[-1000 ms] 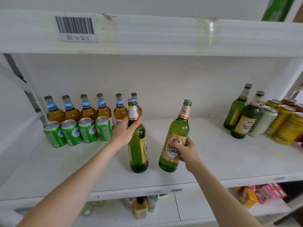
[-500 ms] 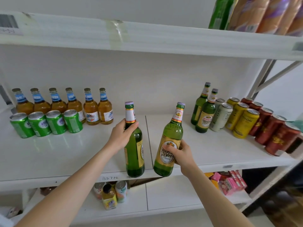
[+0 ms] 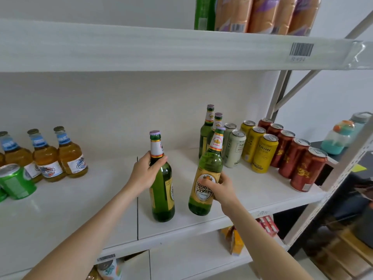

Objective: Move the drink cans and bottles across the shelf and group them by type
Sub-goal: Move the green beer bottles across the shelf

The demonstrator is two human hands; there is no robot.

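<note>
My left hand (image 3: pixel 146 171) grips the shoulder of an upright dark green beer bottle (image 3: pixel 162 199) near the front of the white shelf (image 3: pixel 60 215). My right hand (image 3: pixel 221 187) holds a lighter green beer bottle (image 3: pixel 207 170) by its gold label, tilted slightly right. Behind it stand two matching green bottles (image 3: pixel 205 130). To their right sit two pale cans (image 3: pixel 236 148), yellow cans (image 3: pixel 262 152) and red cans (image 3: pixel 298 160). At the left are amber bottles with blue labels (image 3: pixel 45 156) and green cans (image 3: pixel 14 182).
An upper shelf (image 3: pixel 141 47) with a barcode label (image 3: pixel 300 50) carries orange and green packs (image 3: pixel 262 13). The shelf upright (image 3: pixel 343 168) stands at the right, with a teal container (image 3: pixel 339 138) beyond it. Snack packs (image 3: pixel 234 239) lie on the lower shelf.
Both hands have carried their green bottles rightward along the shelf, closer to the two green bottles and the cans. The view has swung right, pushing the amber bottles to the left edge.
</note>
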